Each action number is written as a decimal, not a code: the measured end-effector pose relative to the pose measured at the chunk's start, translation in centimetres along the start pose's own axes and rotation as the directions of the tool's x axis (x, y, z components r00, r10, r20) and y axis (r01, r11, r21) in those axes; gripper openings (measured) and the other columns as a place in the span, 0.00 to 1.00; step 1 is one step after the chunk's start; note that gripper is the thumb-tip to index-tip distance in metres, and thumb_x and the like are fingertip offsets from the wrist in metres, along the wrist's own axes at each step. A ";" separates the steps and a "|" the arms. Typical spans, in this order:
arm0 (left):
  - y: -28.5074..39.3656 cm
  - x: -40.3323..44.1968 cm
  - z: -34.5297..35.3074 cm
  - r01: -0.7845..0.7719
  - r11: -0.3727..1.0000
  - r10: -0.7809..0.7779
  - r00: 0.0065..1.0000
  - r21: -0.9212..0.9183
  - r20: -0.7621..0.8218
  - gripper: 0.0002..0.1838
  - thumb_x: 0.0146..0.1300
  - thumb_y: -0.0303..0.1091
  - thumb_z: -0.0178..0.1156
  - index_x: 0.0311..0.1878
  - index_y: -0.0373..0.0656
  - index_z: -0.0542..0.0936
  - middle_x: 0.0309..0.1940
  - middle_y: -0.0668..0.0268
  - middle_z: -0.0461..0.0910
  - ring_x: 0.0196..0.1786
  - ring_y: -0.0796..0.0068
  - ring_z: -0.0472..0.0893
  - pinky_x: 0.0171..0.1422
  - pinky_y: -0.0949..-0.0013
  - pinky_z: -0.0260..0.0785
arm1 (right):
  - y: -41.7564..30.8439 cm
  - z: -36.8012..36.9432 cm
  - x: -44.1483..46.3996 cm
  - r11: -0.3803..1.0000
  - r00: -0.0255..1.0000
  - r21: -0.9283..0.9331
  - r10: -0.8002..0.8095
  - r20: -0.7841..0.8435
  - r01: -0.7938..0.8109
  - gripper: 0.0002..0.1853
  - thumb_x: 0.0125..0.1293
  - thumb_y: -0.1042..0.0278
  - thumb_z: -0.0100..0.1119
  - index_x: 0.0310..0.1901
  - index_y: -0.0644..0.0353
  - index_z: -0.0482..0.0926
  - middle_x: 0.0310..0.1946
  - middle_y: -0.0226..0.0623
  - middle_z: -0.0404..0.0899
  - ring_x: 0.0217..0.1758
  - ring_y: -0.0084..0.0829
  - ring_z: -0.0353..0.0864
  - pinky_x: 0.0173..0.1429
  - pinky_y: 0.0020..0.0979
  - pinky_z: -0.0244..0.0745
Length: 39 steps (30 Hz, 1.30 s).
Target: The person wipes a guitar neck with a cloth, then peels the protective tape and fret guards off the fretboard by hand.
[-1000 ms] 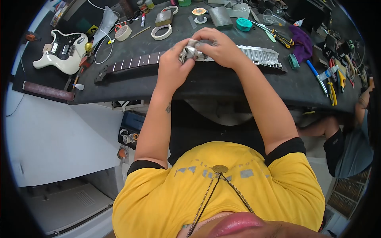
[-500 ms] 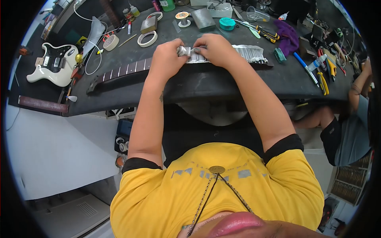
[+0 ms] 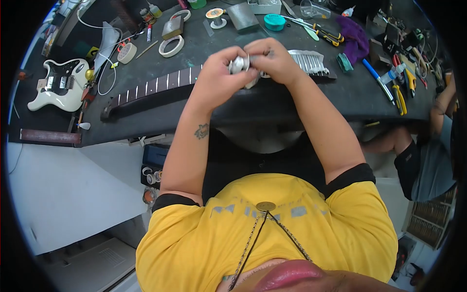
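Observation:
Both hands meet over a guitar neck (image 3: 156, 85) lying across the dark bench. My left hand (image 3: 224, 75) is closed round a crumpled wad of silvery tape (image 3: 239, 64). The fingers of my right hand (image 3: 270, 59) are pinched at the right side of the same wad. Bare dark fretboard with pale frets shows left of my hands. To their right, wrinkled silvery tape (image 3: 309, 63) covers the fretboard. The part of the neck beneath my hands is mostly hidden.
A white guitar body (image 3: 59, 100) lies at the far left. Tape rolls (image 3: 171, 46), a solder spool (image 3: 216, 18) and a teal tin (image 3: 274, 22) stand behind. Pliers (image 3: 400, 100), a blue pen (image 3: 373, 73) and a purple cloth (image 3: 354, 39) lie right, near another person (image 3: 427, 160).
My hands parted slightly over the neck, then came together again around the wad. Less tape shows on the fretboard near my hands than half a second ago. The camera view has shifted.

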<state>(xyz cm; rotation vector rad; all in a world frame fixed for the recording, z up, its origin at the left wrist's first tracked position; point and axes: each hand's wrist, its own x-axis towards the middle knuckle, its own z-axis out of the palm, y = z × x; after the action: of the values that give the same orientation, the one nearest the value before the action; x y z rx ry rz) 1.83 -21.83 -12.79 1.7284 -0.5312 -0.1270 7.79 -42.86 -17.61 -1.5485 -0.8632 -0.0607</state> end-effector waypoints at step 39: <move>-2.2 4.6 1.7 -0.210 0.908 0.173 0.976 0.363 0.133 0.09 0.66 0.26 0.80 0.47 0.39 0.90 0.32 0.65 0.90 0.36 0.79 0.83 0.46 0.68 0.77 | -1.8 -6.2 -3.5 0.900 0.996 -0.428 0.083 -0.015 -0.082 0.10 0.61 0.68 0.64 0.34 0.68 0.85 0.28 0.45 0.80 0.31 0.43 0.78 0.39 0.42 0.74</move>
<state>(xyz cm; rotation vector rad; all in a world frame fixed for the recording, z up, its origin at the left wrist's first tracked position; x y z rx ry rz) 5.89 -24.98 -14.38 2.0374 -0.8387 0.0345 7.06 -50.12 -16.62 -1.9971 -0.8201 -0.1983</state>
